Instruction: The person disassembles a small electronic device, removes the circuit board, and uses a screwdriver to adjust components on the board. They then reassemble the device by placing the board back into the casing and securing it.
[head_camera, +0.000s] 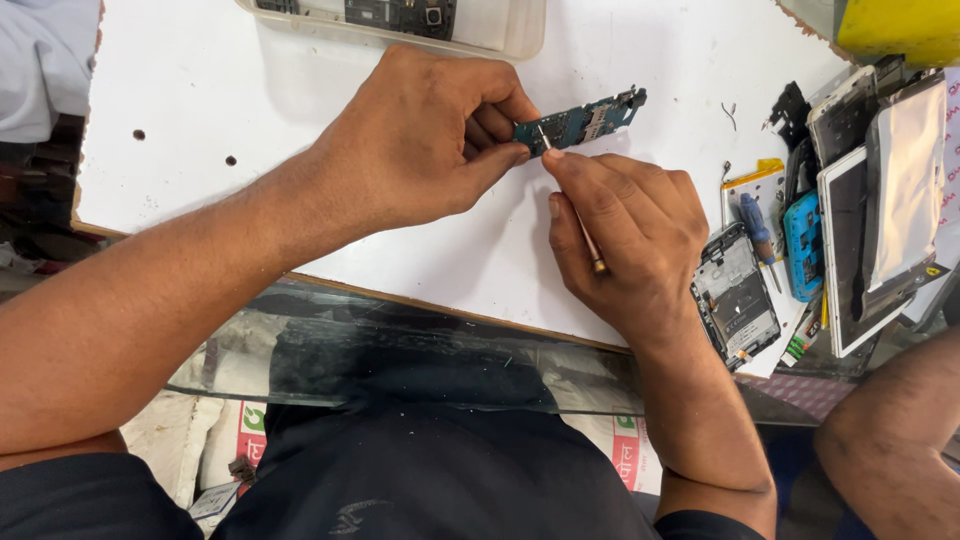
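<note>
My left hand (420, 140) pinches one end of a small blue-green circuit board (585, 120) above the white work surface (200, 90). My right hand (625, 235) grips a thin metal tool (590, 245) with a brass-coloured end; its tip touches the board near my left thumb. The board's far end points right and slightly up, free of both hands.
A clear plastic tray (500, 35) with dark parts lies at the top. On the right lie an opened phone frame (735, 295), a blue screwdriver (757, 230), a blue phone shell (803, 245) and stacked phone screens (885, 200). A glass counter edge (400, 350) runs below. Another person's arm (890, 450) is at the lower right.
</note>
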